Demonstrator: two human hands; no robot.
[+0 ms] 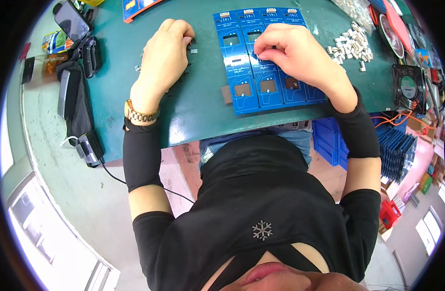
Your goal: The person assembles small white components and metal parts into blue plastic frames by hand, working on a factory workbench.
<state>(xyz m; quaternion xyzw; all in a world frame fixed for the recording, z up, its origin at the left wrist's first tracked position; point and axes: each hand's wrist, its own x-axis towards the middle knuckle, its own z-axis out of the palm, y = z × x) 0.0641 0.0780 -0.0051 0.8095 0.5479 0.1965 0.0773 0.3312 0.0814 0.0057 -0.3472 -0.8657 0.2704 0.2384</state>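
A blue panel of joined circuit boards [249, 104] lies on the green table in front of me, with square cutouts and a row of white connectors along its far edge. My right hand [300, 54] is over the middle of the panel, thumb and fingertips pinched together. Whatever is between those fingertips is too small to make out. To the left of the panel, my left hand [164, 58] rests over small dark pin parts [194, 51] scattered on the table. Its fingers are curled closed, and the hand hides what they may hold.
A heap of small white connectors [353, 44] lies right of the panel, below a clear plastic bag [354, 12]. A black fan [408, 88] stands at the right edge. A phone [72, 20] and a black pouch [79, 97] sit at the left. A blue crate [329, 140] is below the table.
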